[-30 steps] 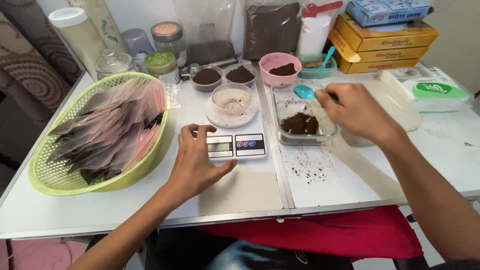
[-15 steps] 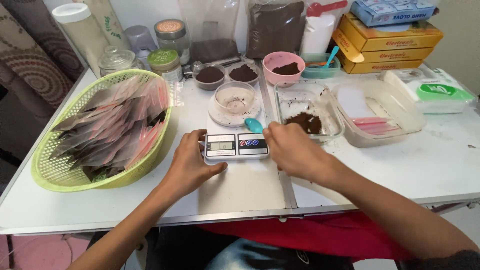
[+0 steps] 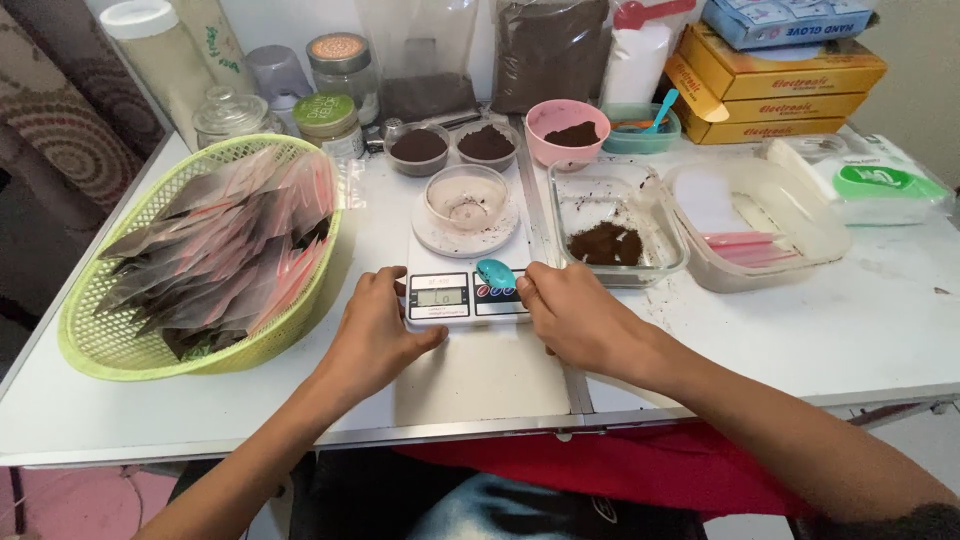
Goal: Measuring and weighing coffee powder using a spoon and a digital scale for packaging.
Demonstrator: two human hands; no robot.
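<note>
It looked like a home packing corner, shown by a white folding table (image 3: 860, 340) crowded with jars (image 3: 343, 65), powder bowls (image 3: 418, 150), a kitchen scale (image 3: 462, 290) and a basket of sachets (image 3: 90, 340).

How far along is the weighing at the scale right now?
Done: filled sachets heap the green plastic basket. In hand: left hand steadies the white digital scale; right hand holds a small blue spoon over it. Left: the clear bowl looks almost empty; brown powder sits in the glass dish.

Bowl (image 3: 466, 199) on scale (image 3: 463, 285); basket (image 3: 110, 340) left, container (image 3: 612, 222) right.
</note>
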